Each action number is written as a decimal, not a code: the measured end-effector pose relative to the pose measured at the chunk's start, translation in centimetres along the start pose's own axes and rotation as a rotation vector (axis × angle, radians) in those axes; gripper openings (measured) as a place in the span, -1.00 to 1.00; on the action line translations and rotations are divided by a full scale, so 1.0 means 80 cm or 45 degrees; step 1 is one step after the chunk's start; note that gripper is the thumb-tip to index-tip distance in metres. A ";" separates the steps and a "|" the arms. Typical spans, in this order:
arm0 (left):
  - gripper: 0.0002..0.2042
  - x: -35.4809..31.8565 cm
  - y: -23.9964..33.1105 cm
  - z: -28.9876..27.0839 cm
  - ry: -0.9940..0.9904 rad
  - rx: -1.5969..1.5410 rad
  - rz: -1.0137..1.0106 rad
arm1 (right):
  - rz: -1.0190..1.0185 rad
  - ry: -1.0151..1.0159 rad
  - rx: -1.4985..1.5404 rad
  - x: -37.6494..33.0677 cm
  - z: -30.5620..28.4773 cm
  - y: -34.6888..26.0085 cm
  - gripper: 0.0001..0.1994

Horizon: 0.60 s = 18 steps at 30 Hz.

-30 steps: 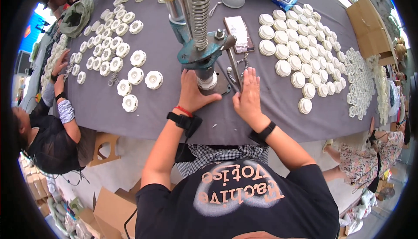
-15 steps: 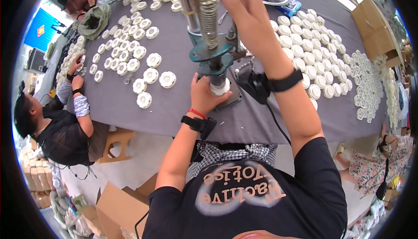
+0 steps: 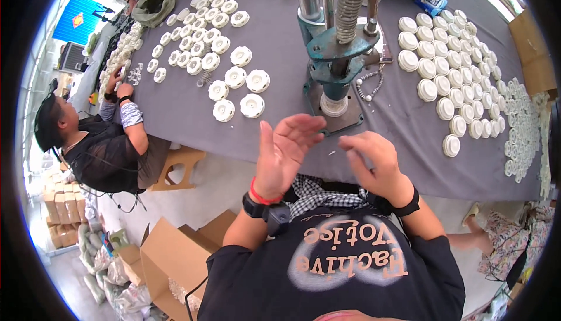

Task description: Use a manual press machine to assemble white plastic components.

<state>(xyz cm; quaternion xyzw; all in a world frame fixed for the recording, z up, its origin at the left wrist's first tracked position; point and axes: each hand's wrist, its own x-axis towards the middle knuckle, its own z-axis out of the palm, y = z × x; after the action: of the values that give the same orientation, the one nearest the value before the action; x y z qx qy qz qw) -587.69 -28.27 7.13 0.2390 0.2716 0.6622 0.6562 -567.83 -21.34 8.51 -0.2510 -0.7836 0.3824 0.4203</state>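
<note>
My left hand (image 3: pixel 286 148) is raised over the table's front edge with the palm turned up and the fingers spread, holding nothing. My right hand (image 3: pixel 371 160) hovers beside it, fingers loosely curled and apart, also with nothing in it. Both are just in front of a teal hand press (image 3: pixel 336 52) with a coil spring. A white round part (image 3: pixel 334 106) sits on the press base plate under the ram.
The grey table (image 3: pixel 280 104) carries white round discs at the left (image 3: pixel 225 64) and rows of white caps at the right (image 3: pixel 461 75). A seated person (image 3: pixel 102 140) works at the table's left end. Cardboard boxes (image 3: pixel 163 256) stand on the floor.
My right hand came down from the press handle, and my left hand left the part under the ram. Both hands drew back toward me, off the press.
</note>
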 end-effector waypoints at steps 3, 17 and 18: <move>-0.22 -0.005 -0.002 0.034 0.022 -0.047 0.032 | -0.407 -0.098 -0.126 0.025 0.016 -0.028 -0.67; -0.22 -0.017 0.002 0.066 0.152 0.052 0.029 | -0.682 -0.132 -0.250 0.035 0.052 -0.047 -0.52; -0.22 -0.017 0.001 0.066 0.174 0.078 0.038 | -0.683 -0.135 -0.251 0.035 0.052 -0.047 -0.52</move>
<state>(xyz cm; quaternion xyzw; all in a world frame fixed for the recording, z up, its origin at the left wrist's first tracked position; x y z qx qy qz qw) -584.18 -29.36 11.17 0.2173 0.3324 0.6779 0.6187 -573.13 -23.12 11.42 -0.0542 -0.8763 0.1920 0.4385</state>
